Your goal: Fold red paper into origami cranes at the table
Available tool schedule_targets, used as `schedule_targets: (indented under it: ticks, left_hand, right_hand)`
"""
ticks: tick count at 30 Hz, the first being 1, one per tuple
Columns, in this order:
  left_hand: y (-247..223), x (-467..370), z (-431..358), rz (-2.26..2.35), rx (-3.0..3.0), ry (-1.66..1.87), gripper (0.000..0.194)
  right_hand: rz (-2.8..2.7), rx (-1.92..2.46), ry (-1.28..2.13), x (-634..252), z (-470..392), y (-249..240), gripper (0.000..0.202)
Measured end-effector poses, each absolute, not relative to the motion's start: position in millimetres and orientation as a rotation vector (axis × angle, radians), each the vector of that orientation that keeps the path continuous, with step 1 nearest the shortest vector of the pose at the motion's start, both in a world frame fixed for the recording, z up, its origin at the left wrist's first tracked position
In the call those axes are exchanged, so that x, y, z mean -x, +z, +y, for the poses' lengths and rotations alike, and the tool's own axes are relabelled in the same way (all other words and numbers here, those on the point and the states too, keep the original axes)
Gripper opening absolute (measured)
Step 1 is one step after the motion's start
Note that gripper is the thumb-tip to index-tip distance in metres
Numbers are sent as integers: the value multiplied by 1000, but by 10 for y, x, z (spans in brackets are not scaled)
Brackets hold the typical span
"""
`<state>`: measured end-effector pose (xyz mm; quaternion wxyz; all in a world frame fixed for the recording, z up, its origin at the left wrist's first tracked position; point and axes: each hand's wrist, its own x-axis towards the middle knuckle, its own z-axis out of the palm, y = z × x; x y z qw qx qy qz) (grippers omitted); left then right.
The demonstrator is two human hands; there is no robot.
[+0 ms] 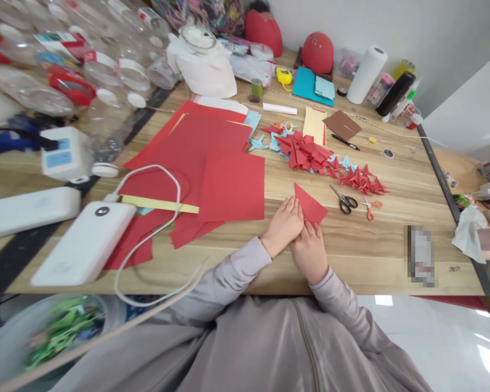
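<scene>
A small folded piece of red paper (311, 205) lies on the wooden table in front of me, a corner pointing away. My left hand (283, 226) is closed on its left edge, the fingers together and pressing it against the tabletop. Right beside it, my right hand (309, 251) holds the near edge, fingertips touching the left hand. Part of the paper is hidden under both hands. A larger red paper square (232, 188) rests to the left, on a stack of red sheets (196, 136). Beyond the hands spreads a pile of folded red paper stars (306, 152), with light blue ones among them.
Black-handled scissors (344, 200) and orange-handled scissors (369, 207) lie to the right. A white power bank (85, 242) with a looping cable (177, 190) sits at left. Plastic bottles (106, 71) crowd the back left. A black pen (345, 142) lies near brown paper (343, 124).
</scene>
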<state>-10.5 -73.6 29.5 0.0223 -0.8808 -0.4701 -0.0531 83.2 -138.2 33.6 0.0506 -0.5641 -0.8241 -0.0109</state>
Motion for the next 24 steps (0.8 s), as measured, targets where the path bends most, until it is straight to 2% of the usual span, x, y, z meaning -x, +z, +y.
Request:
schedule_targets:
  ticks: [6, 24]
  left_hand:
    - [310, 59, -603, -1502, 2711, -168, 42]
    - [352, 104, -184, -1386, 2647, -155, 38]
  right_hand:
    - [-2467, 1716, 24, -827, -1362, 339, 30]
    - [-2491, 1755, 54, -829, -1374, 340, 37]
